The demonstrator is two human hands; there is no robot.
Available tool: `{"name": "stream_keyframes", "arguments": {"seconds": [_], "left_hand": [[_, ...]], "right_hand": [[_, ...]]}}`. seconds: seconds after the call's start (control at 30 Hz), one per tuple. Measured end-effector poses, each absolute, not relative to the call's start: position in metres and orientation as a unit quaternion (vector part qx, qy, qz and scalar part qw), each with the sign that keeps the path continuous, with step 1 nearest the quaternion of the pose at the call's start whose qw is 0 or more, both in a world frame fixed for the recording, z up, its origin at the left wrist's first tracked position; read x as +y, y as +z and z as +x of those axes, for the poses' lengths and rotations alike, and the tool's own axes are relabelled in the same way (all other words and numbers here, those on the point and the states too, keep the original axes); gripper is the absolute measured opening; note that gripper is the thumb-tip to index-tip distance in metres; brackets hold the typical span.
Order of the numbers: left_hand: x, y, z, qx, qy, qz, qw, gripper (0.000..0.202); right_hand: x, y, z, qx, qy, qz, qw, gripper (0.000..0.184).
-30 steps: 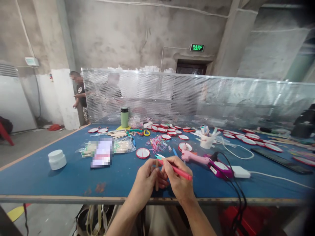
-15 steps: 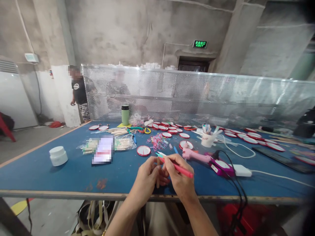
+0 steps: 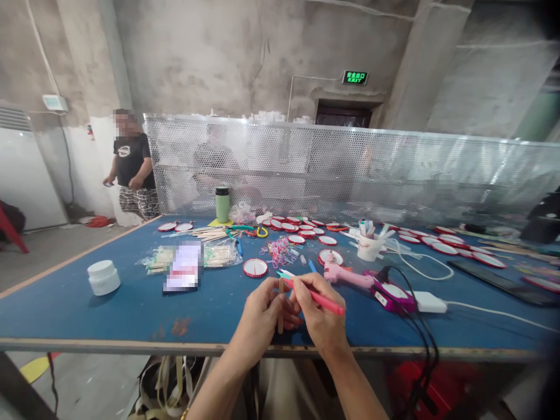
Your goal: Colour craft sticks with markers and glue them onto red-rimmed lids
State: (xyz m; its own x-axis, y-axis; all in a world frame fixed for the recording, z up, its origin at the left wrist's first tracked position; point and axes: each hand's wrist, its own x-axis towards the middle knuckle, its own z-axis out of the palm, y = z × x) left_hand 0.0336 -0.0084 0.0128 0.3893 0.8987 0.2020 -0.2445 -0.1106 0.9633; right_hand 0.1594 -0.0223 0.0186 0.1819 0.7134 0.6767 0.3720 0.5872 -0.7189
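Close to the table's front edge, my left hand (image 3: 259,315) is closed around a thin flat wooden stick (image 3: 280,321) held upright. My right hand (image 3: 322,315) pinches a pinkish-red pen (image 3: 327,303), its tip end touching or very near the stick's top. Both hands' fingertips meet around the stick, so part of it is hidden. Just beyond them lie a white-and-teal pen-like thing (image 3: 283,273) and a round white disc with a red rim (image 3: 255,268). A heap of small coloured bands (image 3: 282,249) sits behind.
A phone (image 3: 184,267) rests on bagged wooden sticks (image 3: 219,256), beside a white jar (image 3: 104,277). To the right are a pink device (image 3: 352,277), a purple unit with cables (image 3: 394,296) and a cup of pens (image 3: 370,247). A green bottle (image 3: 222,205) and a perforated metal screen (image 3: 271,163) stand behind.
My hands, the stick and the pen stay almost in place. The person at the far left has come further out from behind the screen, moving left.
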Motion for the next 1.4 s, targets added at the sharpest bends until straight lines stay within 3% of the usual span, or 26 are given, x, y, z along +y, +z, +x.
{"name": "stream_keyframes", "arguments": {"seconds": [1.4], "left_hand": [[-0.0065,0.0098,0.0338,0.283,0.467,0.581,0.604,0.026]], "right_hand": [[-0.0211,0.0191,0.1602,-0.626,0.121,-0.433,0.637,0.020]]}}
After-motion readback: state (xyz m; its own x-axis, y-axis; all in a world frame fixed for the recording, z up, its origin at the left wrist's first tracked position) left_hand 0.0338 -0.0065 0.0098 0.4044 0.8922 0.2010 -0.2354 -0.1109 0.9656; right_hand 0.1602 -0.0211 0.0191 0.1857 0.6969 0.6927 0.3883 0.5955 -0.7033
